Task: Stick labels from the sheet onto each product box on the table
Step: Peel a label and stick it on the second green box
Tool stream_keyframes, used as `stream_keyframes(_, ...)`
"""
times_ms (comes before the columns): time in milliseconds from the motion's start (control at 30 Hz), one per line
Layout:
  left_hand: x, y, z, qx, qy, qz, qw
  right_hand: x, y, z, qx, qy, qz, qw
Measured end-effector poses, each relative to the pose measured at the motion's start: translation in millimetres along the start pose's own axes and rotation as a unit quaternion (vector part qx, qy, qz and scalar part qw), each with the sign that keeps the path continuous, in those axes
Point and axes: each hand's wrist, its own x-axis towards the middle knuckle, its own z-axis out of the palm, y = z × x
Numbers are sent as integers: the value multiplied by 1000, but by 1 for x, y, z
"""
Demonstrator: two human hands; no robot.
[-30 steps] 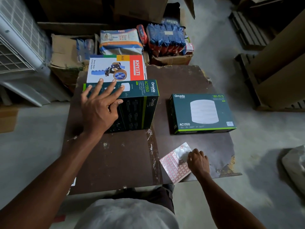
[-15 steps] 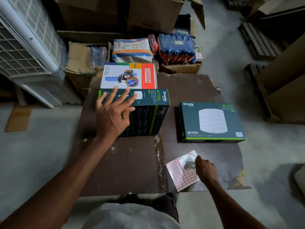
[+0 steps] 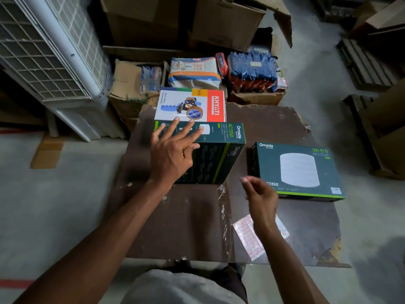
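A dark green Omada box stands on its edge at the middle of the brown table. My left hand rests on its top and front face with fingers spread, not gripping. A second Omada box lies flat to the right. Behind the upright box lies a white and red Khyati box. My right hand hovers above the table between the two green boxes, thumb and forefinger pinched; whether a label sits at the fingertips is unclear. The label sheet lies near the front edge, partly under my right forearm.
Behind the table sit cardboard cartons and packs of goods. A white grilled unit stands at the left. Cartons and a pallet are at the right. The table's front right corner is chipped.
My right hand has lifted off the label sheet and moved up and left toward the upright box. My left hand stays on the box.
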Motion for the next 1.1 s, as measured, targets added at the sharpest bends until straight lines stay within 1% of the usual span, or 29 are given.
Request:
stream_keyframes(100,-1,0,-1,3,-4,4,1000,-19,-56,38,96,-63,-19,993)
stream_keyframes(167,-2,-1,-2,5,-12,6,1000,-23,-81,58,94,-85,-61,990)
stream_keyframes(233,-4,-2,-3,2,-19,7,1000,-20,-93,73,45,-85,-110,989)
stream_keyframes(333,-5,-3,-2,10,-25,10,1000,-9,-94,84,-24,-82,-125,989)
stream_keyframes(467,-5,-4,-3,12,-34,16,999,-3,-92,91,-123,-64,-160,977)
stream_keyframes(633,-3,-6,-3,5,-38,13,999,-5,-94,97,-184,-18,-182,966)
stream_keyframes(800,-2,-7,-3,7,-39,18,999,-7,-98,99,-219,13,-204,954)
stream_keyframes(900,0,-7,-5,2,-46,20,999,-5,-98,101,-255,29,-232,938)
stream_keyframes(1000,2,-6,-11,-15,-52,11,998,-2,-103,100,-285,31,-224,932)
stream_keyframes(1100,3,-4,-12,-32,-43,-2,999,8,-110,92,-284,19,-155,946)
